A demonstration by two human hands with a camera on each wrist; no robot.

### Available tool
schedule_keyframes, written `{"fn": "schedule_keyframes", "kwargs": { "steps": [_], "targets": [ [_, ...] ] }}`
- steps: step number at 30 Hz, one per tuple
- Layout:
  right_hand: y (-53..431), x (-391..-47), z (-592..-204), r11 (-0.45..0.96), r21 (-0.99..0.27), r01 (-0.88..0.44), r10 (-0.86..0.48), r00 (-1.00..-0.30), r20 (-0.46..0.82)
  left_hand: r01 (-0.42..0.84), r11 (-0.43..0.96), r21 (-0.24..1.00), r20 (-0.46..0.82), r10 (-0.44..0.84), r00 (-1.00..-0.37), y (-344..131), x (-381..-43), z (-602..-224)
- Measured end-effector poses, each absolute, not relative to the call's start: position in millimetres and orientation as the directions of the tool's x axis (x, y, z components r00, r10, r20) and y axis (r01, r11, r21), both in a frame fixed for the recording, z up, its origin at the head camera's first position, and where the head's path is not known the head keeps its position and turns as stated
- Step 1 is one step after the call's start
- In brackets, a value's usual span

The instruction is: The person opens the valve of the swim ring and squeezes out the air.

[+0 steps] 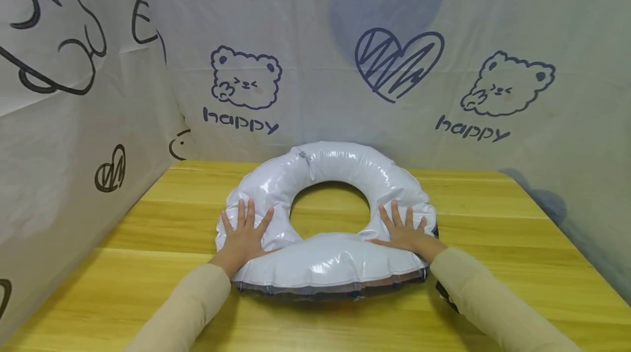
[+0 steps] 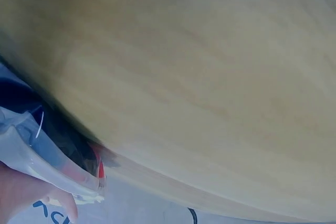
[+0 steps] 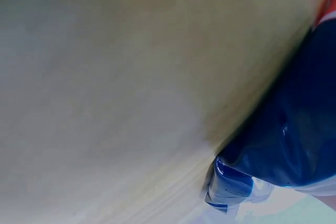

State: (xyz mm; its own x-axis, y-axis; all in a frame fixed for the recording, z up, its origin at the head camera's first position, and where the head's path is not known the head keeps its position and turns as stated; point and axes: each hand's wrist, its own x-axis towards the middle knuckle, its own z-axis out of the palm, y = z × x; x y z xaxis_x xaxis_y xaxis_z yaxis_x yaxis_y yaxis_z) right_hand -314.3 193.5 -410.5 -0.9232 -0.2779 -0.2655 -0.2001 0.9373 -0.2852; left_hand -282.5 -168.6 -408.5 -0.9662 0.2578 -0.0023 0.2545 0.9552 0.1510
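A white inflatable swim ring point(image 1: 325, 259) lies on the wooden table, puffed up, with creases along its seam. My left hand point(image 1: 244, 240) rests on the ring's left side, fingers straight and spread. On the right side my right hand point(image 1: 406, 234) lies the same way, palm down with fingers fanned out. A small valve point(image 1: 304, 156) shows on the ring's far left part. The underside is dark blue with some red, seen as a blue side point(image 3: 294, 119) in the right wrist view. In the left wrist view, part of the left hand point(image 2: 31, 195) overlaps the ring's white edge.
The yellow wood-grain table point(image 1: 493, 231) extends around the ring on all sides. Behind it hangs a pale cloth point(image 1: 315, 67) printed with hearts, bear faces and "happy". Another cloth side point(image 1: 64, 138) closes off the left.
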Motion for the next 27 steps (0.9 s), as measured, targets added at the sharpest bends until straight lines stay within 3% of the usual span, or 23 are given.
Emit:
{"fn": "schedule_keyframes", "kwargs": {
  "steps": [27],
  "targets": [
    [196, -318, -395, 0.947, -0.243, -0.210, -0.297, -0.861, -0.412, 0.252, 0.958, 0.139, -0.131, 0.270, -0.954, -170, -291, -402]
  ]
}}
